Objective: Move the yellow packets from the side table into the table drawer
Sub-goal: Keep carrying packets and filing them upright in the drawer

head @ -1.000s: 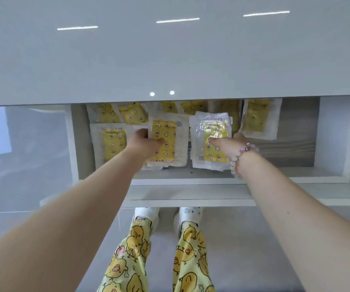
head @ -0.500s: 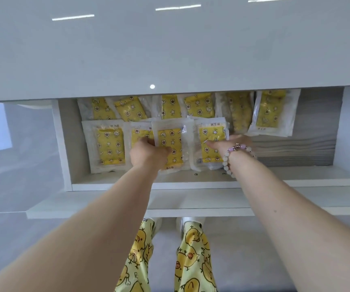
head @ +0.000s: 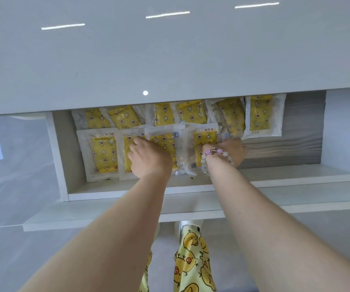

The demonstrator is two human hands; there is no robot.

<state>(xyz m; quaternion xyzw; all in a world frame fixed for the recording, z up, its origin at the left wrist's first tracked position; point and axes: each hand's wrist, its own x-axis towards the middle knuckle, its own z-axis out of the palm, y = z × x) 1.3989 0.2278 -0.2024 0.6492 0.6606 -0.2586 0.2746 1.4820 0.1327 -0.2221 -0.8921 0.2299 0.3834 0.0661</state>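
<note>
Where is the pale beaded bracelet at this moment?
In the head view, the pale beaded bracelet circles the right wrist inside the open white drawer, beside the front row's rightmost yellow packet.

The yellow plastic packets point(head: 104, 152) have white stars, moons and flowers with brown middles, and see-through edges. The white wooden drawer point(head: 60, 154) is grey and stripy inside. The shiny worktop point(head: 170, 55) is pale grey. The bead bracelet point(head: 207, 153) is purple and pale green. The yellow trousers point(head: 193, 264) have chicks on them.

light: bright, even | glare: strip-light streaks on tabletop point(head: 170, 60) | drawer point(head: 64, 157) shaded — edges warped
</note>
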